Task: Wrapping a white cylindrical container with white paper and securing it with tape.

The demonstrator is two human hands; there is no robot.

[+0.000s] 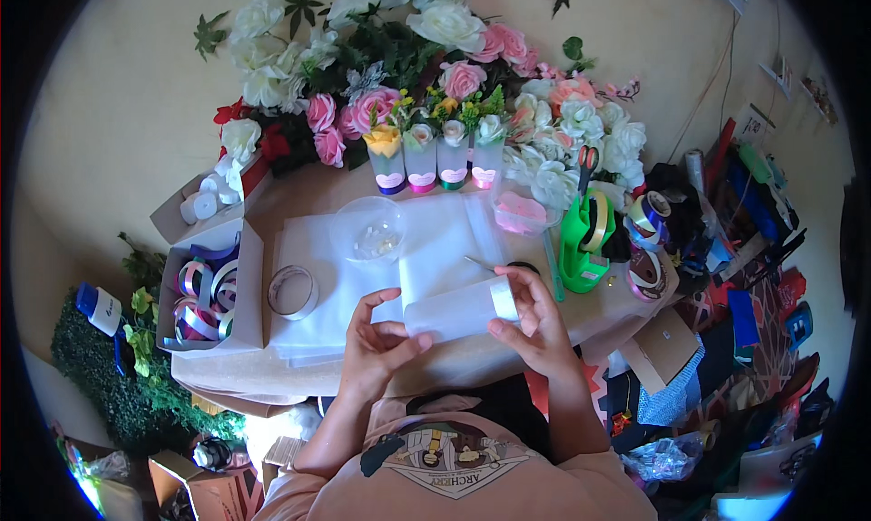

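A frosted, translucent cylinder (456, 310) with a white band at its right end lies sideways between my hands. My left hand (381, 341) holds its left end with thumb and fingers. Around the banded end are the thumb and fingers of my right hand (534, 320). Beneath are translucent sheets (435, 239), bearing a clear round tub (367, 228) with small pieces inside and a roll of tape (292, 292). Scissors (480, 263) lie partly hidden behind my right hand. Farther back, several frosted cylinders (420, 160) with heart labels and coloured bases stand upright, holding artificial flowers.
On the left, a cardboard box (255, 296) holds ribbon rolls (204, 296). To the right stand a green tape dispenser (578, 262) with red-handled scissors (588, 164), a tub of pink pieces (520, 211) and ribbon spools (646, 269). Artificial roses (374, 109) line the wall.
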